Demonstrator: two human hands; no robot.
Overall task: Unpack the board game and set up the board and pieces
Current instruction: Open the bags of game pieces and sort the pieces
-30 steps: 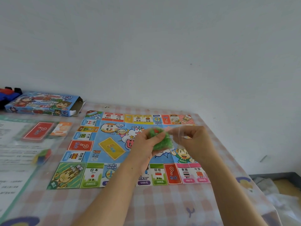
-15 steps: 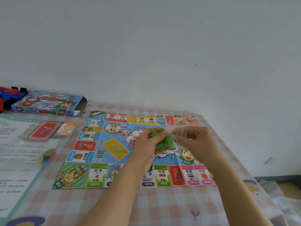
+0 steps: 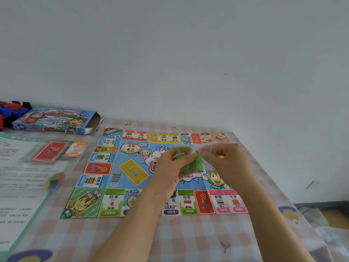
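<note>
– Both hands busy?
– Yes: left hand (image 3: 170, 168) grips the bag of green pieces (image 3: 189, 164) above the game board (image 3: 132, 173); right hand (image 3: 227, 160) pinches its clear top, blurred and half hidden.

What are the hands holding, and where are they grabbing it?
A small clear bag of green pieces. The left hand grips its full bottom part; the right hand pinches its clear top edge.
</note>
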